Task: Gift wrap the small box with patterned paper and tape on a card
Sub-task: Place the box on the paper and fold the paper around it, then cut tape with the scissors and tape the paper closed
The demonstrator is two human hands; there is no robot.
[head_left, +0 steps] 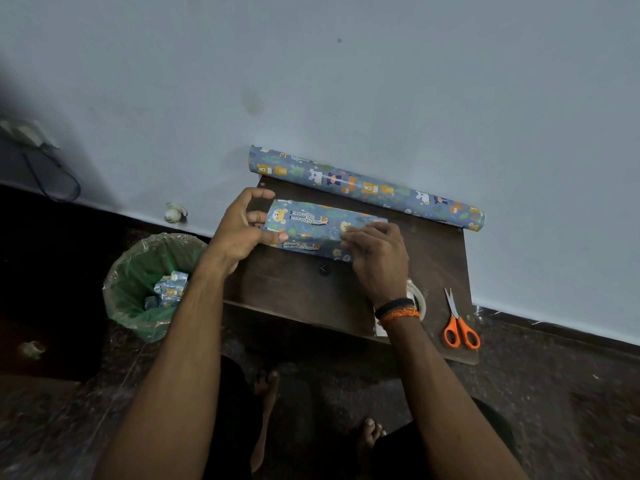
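This looks like a plain room in a home, used as a small craft corner. A low dark brown wooden table (294, 292) stands against a bare pale blue painted wall (346, 81), and the floor is dark speckled stone (554, 410). At 9 o'clock from the table stands a round waste bin with a green plastic liner (138, 289), holding paper scraps. At 10 o'clock, a dark cable (52, 178) hangs along the wall. The person's bare feet (266, 386) show at 6 o'clock.
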